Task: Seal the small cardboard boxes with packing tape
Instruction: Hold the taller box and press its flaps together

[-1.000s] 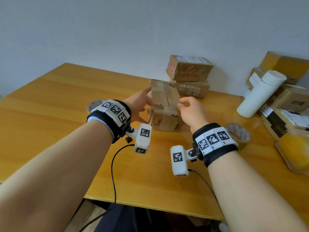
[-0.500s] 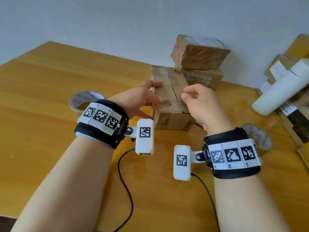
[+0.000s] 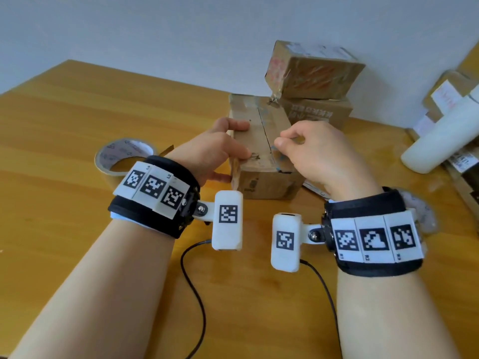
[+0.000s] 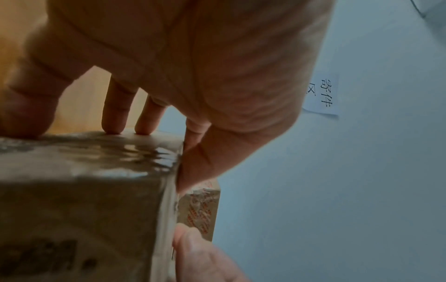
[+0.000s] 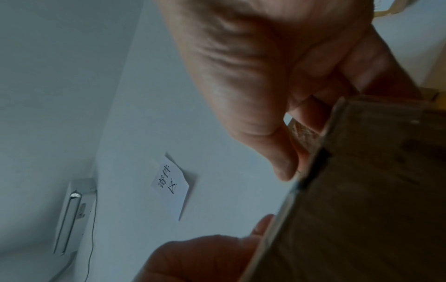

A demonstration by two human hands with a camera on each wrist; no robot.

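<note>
A small cardboard box [image 3: 261,141] with a seam along its top stands mid-table. My left hand [image 3: 225,154] grips its left side, thumb and forefinger on the top flap, the other fingers [image 4: 113,116] against the side wall. My right hand [image 3: 308,149] holds the right side with curled fingers, its thumb [image 5: 282,164] at the top edge near the seam. The box wall [image 5: 362,190] fills the right wrist view. A roll of packing tape [image 3: 124,156] lies flat on the table to the left of my left wrist. I cannot tell whether the right fingers pinch any tape.
Two taped boxes [image 3: 311,71] are stacked right behind the held box, against the wall. A white paper roll [image 3: 440,141] and more boxes [image 3: 451,92] crowd the right edge. Another tape roll [image 3: 425,216] lies behind my right wrist. Wrist cables trail over the wooden table [image 3: 64,229].
The head view has moved closer and lower over the box. Both hands stay on the box, and the left thumb now lies further onto the top flap.
</note>
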